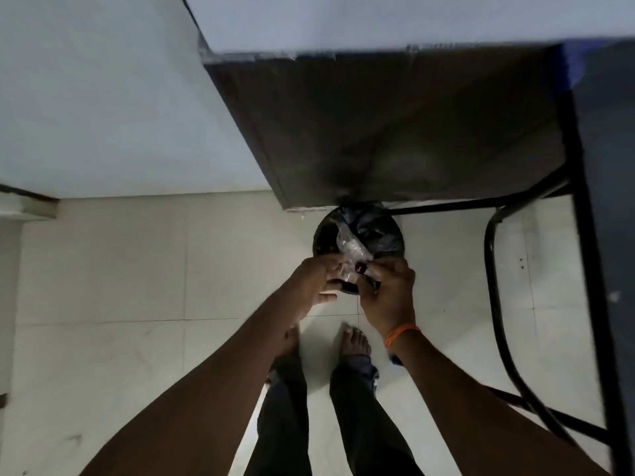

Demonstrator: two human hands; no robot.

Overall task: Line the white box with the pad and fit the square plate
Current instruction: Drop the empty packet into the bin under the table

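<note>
The person stood barefoot on the pale tile floor (120, 269) and looked down. Both hands met over a round bin (359, 235) lined with a black bag. The bin sat at 12 o'clock from the hands, partly under the edge of the dark counter (395, 132). The left hand (318, 281) pinched a crinkly clear plastic wrapper (350, 249) with bent fingers. The right hand (388, 290) was closed on small dark scraps (369, 281) touching that wrapper. An orange band (400, 334) sat on the right wrist. A black metal frame (494, 269) stood at 3 o'clock. The white box, pad and square plate were not in view.
</note>
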